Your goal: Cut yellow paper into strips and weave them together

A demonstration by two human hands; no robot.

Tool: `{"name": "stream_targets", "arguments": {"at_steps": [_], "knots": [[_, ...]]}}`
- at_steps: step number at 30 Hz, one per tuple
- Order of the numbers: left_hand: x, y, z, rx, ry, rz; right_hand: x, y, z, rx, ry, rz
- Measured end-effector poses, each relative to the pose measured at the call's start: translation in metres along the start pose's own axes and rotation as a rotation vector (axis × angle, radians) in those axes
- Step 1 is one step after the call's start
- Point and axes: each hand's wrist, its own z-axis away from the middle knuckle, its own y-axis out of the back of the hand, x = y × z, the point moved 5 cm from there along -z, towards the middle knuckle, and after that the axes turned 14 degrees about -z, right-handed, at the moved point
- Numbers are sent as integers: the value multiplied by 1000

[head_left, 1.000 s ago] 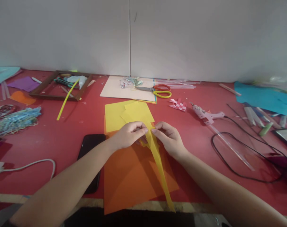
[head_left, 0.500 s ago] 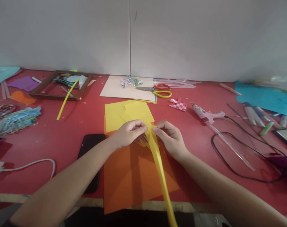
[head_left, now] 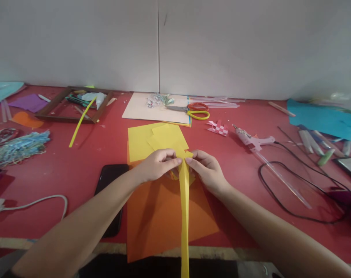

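My left hand [head_left: 163, 164] and my right hand [head_left: 206, 168] meet over the paper stack, thumbs and fingers pinched on the upper end of yellow paper strips [head_left: 184, 208]. The strips hang down toward me past the table's front edge. Some small yellow folded parts sit under my fingers, mostly hidden. Beneath my hands lies orange paper [head_left: 152, 220], with yellow paper sheets [head_left: 139, 139] at its far end. A black phone [head_left: 113, 177] lies partly under my left forearm.
Scissors [head_left: 197, 112] rest on cream paper [head_left: 135, 108] at the back. On the right are a pink woven piece [head_left: 218, 128], a pink glue gun [head_left: 250, 141] and its black cable [head_left: 282, 214]. A wooden frame [head_left: 65, 117] holding odds and ends, blue tassels [head_left: 22, 148] and a white cable [head_left: 45, 199] lie left.
The hanging strips have swung from slanting right to nearly straight down. Both hands stay close together in almost the same place, still pinching the yellow paper.
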Motion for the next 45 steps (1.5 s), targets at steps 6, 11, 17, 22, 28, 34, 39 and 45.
{"name": "stream_targets", "arguments": {"at_steps": [6,11,17,22,28,34,39,45], "knots": [[0,1,0,9,-24,-3,-2,0,1,11,7,24],[3,3,0,35,-24,-20,0,1,-1,25,14,20],[5,4,2,76,28,-23,2,4,-1,28,17,-17],[3,1,3,-8,7,-31,0,5,-1,46,38,6],[-5,-2,2,-54,29,-36,0,1,-1,22,-10,-64],[-6,0,0,-39,-6,-46,-1,-3,0,-27,-48,-75],[-3,-1,1,-60,-26,-54,-3,-4,0,-85,-53,-82],[-2,0,2,-60,-12,-73,2,0,0,-97,-86,-84]]}}
